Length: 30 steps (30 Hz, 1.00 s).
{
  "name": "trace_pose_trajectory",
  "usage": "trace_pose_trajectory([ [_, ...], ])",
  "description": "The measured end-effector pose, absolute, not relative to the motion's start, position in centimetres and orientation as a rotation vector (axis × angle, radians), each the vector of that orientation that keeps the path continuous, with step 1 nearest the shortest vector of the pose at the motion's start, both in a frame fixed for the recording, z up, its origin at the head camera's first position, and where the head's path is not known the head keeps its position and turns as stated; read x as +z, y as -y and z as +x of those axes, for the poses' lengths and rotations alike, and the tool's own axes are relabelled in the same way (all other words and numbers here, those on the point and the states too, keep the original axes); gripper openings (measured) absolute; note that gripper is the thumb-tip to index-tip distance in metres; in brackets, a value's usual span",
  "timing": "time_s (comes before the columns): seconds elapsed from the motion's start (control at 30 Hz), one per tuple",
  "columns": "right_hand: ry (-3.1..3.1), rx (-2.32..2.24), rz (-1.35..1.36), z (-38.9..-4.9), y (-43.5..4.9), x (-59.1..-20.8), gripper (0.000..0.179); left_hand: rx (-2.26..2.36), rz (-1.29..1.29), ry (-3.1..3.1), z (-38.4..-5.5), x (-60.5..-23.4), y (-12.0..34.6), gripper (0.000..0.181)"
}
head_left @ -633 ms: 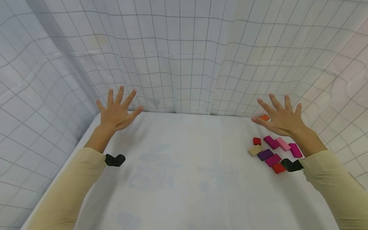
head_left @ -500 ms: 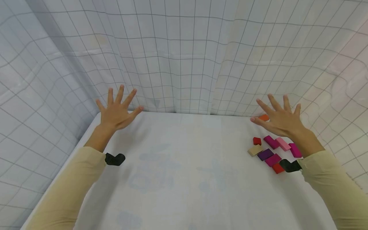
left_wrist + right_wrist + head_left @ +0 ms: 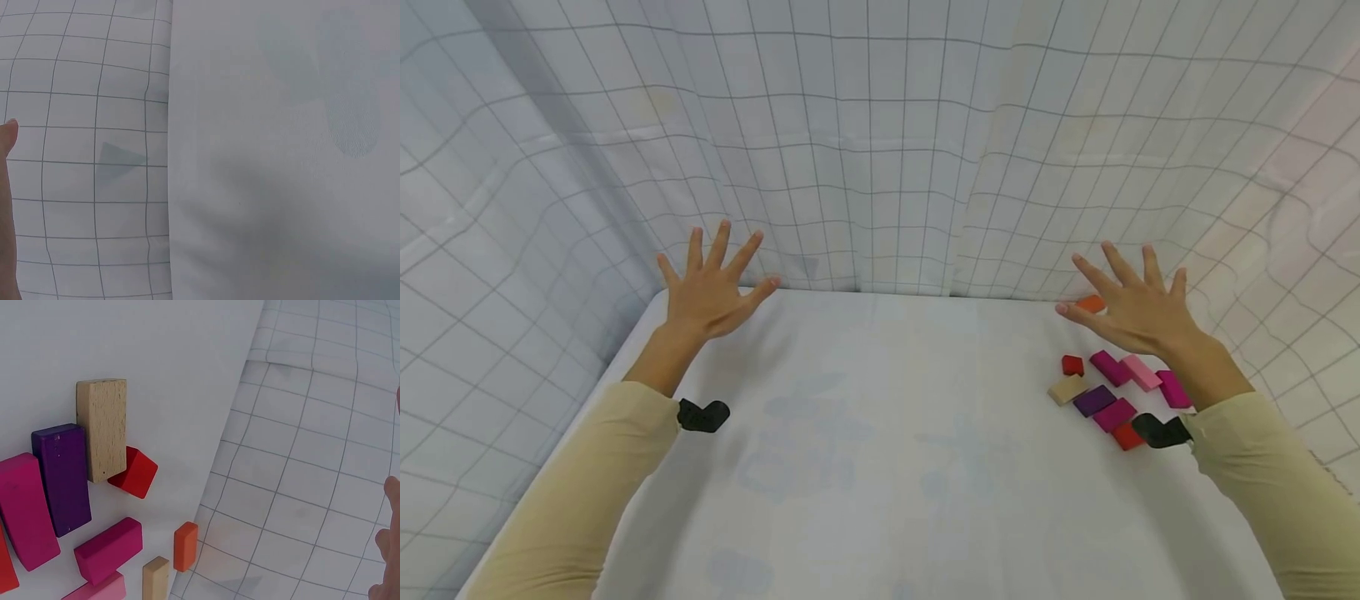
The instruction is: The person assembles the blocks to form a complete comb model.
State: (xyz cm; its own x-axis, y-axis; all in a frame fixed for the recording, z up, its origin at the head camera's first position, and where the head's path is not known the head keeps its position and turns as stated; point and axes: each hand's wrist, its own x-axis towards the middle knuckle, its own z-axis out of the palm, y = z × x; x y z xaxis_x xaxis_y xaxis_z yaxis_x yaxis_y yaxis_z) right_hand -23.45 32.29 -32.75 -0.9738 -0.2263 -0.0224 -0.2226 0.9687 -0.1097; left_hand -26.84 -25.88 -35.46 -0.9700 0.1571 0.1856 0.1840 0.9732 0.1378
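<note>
My left hand [image 3: 706, 300] hovers over the far left of the white table with its fingers spread and holds nothing. At the far right, my right hand [image 3: 1138, 312] is held up with fingers apart, also holding nothing. Nearest to it in the head view are an orange block [image 3: 1091, 303] by the back edge and a group of painted wooden blocks. Among these are a red block [image 3: 1072, 365], a plain wood block [image 3: 1067, 389], a purple block [image 3: 1094, 401] and a pink block [image 3: 1141, 372]. The right wrist view shows a second plain wood block [image 3: 155, 579], hidden from the head camera.
White cloth with a dark grid [image 3: 895, 167] hangs behind the table and along both sides. The white tabletop [image 3: 880, 433] stretches between my arms, with faint bluish patches on it. Magenta blocks [image 3: 109, 550] lie among the others.
The left hand has shifted very slightly to the right. My right hand drifts a little left, then back. The blocks lie as before.
</note>
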Motion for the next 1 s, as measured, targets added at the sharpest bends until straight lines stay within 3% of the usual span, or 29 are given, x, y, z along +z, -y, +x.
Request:
trace_pose_trajectory([
  [0.53, -3.070, -0.257, -0.341, -21.7, -34.1, -33.5, 0.094, -0.240, -0.418, 2.914, -27.5, -35.6, 21.9, 0.084],
  [1.0, -3.103, -0.298, -0.351, -19.9, -37.0, -35.5, 0.092, -0.333, -0.750, 2.796, -28.1, -36.9, 14.3, 0.080],
])
